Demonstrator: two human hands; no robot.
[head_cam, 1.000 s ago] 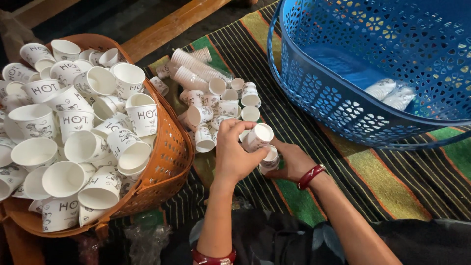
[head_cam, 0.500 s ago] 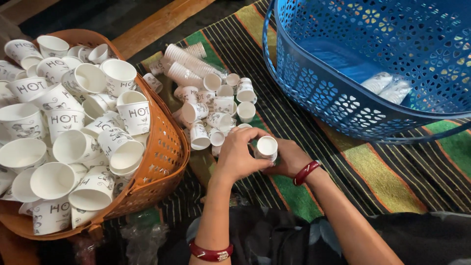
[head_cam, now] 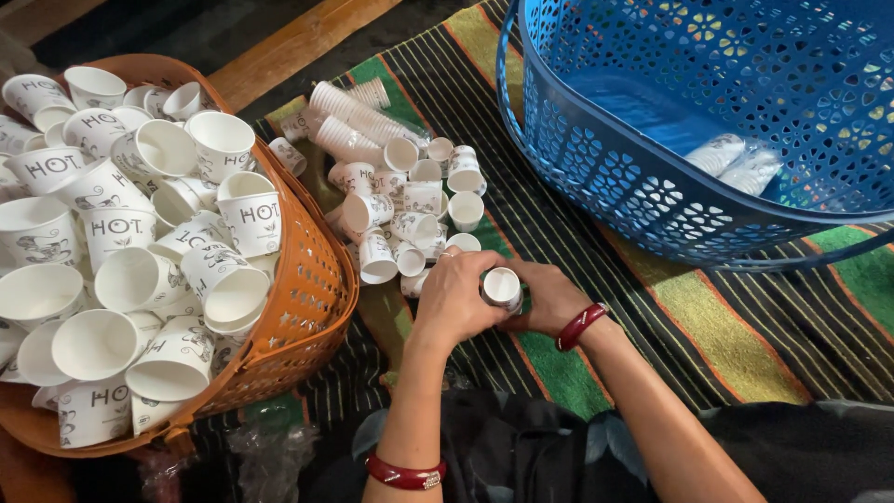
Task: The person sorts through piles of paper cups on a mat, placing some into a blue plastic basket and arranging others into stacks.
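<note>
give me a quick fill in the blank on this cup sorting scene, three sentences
1. Both hands, the left hand and the right hand, hold one small paper ____ between them.
2. The orange basket is full of large white cups, while the netted basket at upper right is ____ in colour.
3. The loose small cups lie on a ____ mat.

Missing words: cup; blue; striped

A small white paper cup (head_cam: 502, 288), mouth up and empty, sits low over the striped mat, just near of the loose pile of similar cups.
</note>
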